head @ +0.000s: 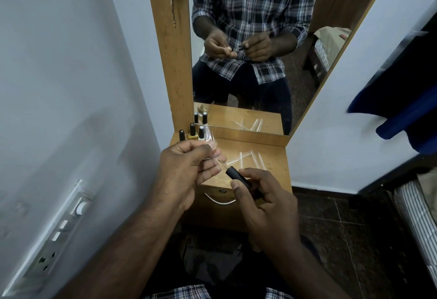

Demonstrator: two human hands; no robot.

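My left hand (189, 171) pinches a clear artificial nail tip (212, 150) between thumb and fingers, above the small wooden dresser top (272, 154). My right hand (262, 194) grips a black nail-polish brush cap (238, 177), its thin brush pointing up-left at the nail tip. Several clear nail tips (246, 158) lie loose on the dresser top. Three polish bottles with black caps (192, 133) stand at the back left corner, one of them gold.
A tall mirror (260, 50) in a wooden frame rises behind the dresser and reflects a person in a checked shirt. Keys (172, 3) hang from a lock on the frame. A switch panel (56, 235) is on the left wall. A drawer handle (220, 200) sits below.
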